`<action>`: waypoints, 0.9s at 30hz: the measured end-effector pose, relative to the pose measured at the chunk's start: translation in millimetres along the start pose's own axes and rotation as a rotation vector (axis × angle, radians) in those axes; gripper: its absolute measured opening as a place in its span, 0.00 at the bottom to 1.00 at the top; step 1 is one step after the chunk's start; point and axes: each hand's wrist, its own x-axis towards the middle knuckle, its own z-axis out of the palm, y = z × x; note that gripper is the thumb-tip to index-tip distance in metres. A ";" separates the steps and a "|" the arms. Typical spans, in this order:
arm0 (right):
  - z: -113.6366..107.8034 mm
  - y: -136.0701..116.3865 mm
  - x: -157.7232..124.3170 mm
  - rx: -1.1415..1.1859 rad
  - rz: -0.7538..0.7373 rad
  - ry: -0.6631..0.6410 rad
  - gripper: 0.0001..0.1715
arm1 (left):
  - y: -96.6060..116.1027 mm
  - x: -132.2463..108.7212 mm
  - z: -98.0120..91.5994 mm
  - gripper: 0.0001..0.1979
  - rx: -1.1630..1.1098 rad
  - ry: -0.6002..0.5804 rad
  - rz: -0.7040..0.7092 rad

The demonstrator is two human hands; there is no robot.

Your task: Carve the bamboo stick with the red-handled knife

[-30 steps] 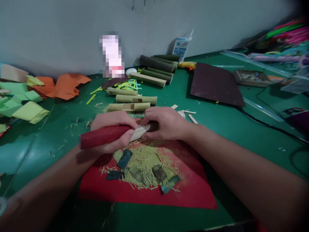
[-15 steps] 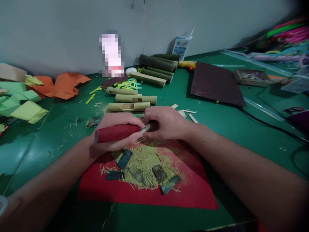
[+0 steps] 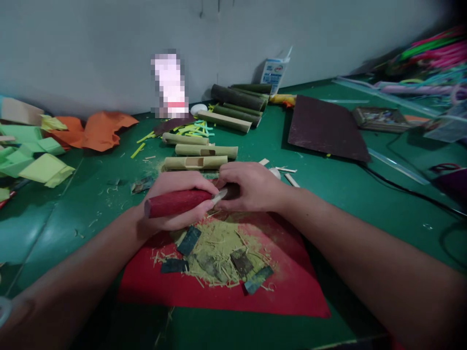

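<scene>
My left hand [image 3: 182,184] is wrapped round the red handle [image 3: 178,203] of a knife, whose short blade [image 3: 220,196] points right toward my other hand. My right hand [image 3: 250,187] is closed on a dark brown piece [image 3: 232,191], mostly hidden by the fingers, and the blade tip meets it. Both hands are close together above the red sheet [image 3: 219,300], which bears a pile of yellowish shavings [image 3: 219,248] and several dark flat chips [image 3: 241,262]. Just beyond the hands lie pale bamboo tubes [image 3: 219,162], two of them with rectangular cut-outs.
Dark green bamboo pieces [image 3: 237,97] lie at the back near a white-blue carton [image 3: 273,74]. A dark brown sheet [image 3: 328,129], a small tray [image 3: 381,119] and a black cable [image 3: 408,191] are to the right. Orange paper [image 3: 105,130] and green paper [image 3: 45,167] lie left.
The view has shifted very slightly. Both hands keep nearly the same pose, with the knife and the dark piece still held.
</scene>
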 end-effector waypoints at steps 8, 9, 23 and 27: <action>1.3 1.5 -0.6 -0.010 -0.014 0.018 0.13 | 3.2 1.9 3.4 0.06 -0.009 0.040 -0.024; 1.1 1.6 -0.8 -0.007 -0.014 0.014 0.13 | 2.9 1.9 3.9 0.06 0.000 0.043 -0.025; 1.3 1.5 0.3 0.010 -0.016 0.013 0.14 | 1.9 -1.5 1.6 0.06 0.081 0.078 0.054; 0.6 0.7 0.6 0.003 -0.009 0.004 0.13 | 1.8 -0.6 1.1 0.06 0.060 0.037 0.020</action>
